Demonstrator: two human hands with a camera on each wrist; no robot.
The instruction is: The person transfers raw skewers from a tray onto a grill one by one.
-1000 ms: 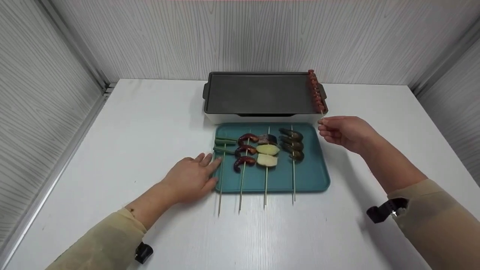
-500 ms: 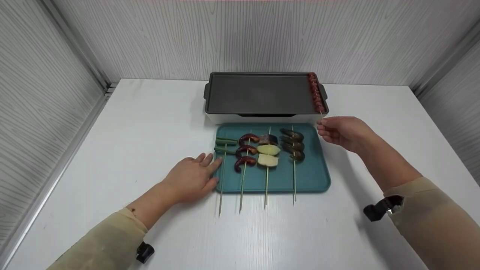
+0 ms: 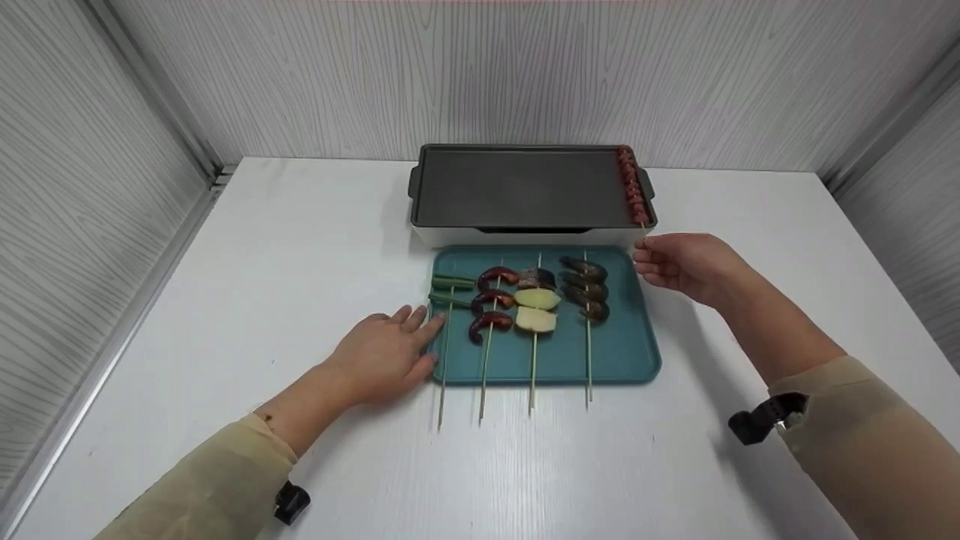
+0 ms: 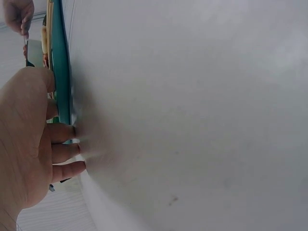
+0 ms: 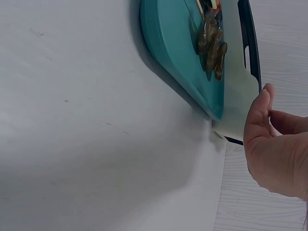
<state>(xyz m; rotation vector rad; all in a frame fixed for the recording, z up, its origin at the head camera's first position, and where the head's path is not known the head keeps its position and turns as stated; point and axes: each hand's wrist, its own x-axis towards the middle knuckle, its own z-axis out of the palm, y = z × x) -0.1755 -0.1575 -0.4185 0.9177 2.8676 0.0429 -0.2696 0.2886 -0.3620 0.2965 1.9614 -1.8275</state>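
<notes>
My right hand (image 3: 686,262) pinches the bare stick end of a red meat skewer (image 3: 631,184). That skewer lies along the right edge of a black grill plate (image 3: 517,187). My left hand (image 3: 382,356) rests with spread fingers at the left rim of a teal tray (image 3: 622,360). On the tray lie a green vegetable skewer (image 3: 452,283), a dark red curled skewer (image 3: 491,322), a skewer of mixed pale and dark pieces (image 3: 535,320) and a shrimp skewer (image 3: 585,289). In the right wrist view the thumb and fingertips of my right hand (image 5: 276,144) meet beside the grill.
The grill's white base (image 3: 450,238) stands right behind the tray, on a white table (image 3: 300,225). Bare stick ends stick out over the tray's front rim. A grained wall (image 3: 525,75) closes off the back, with side panels left and right.
The red meat skewer has shifted very slightly toward me and now lies within the grill plate's back edge. My left hand stays at the tray's rim.
</notes>
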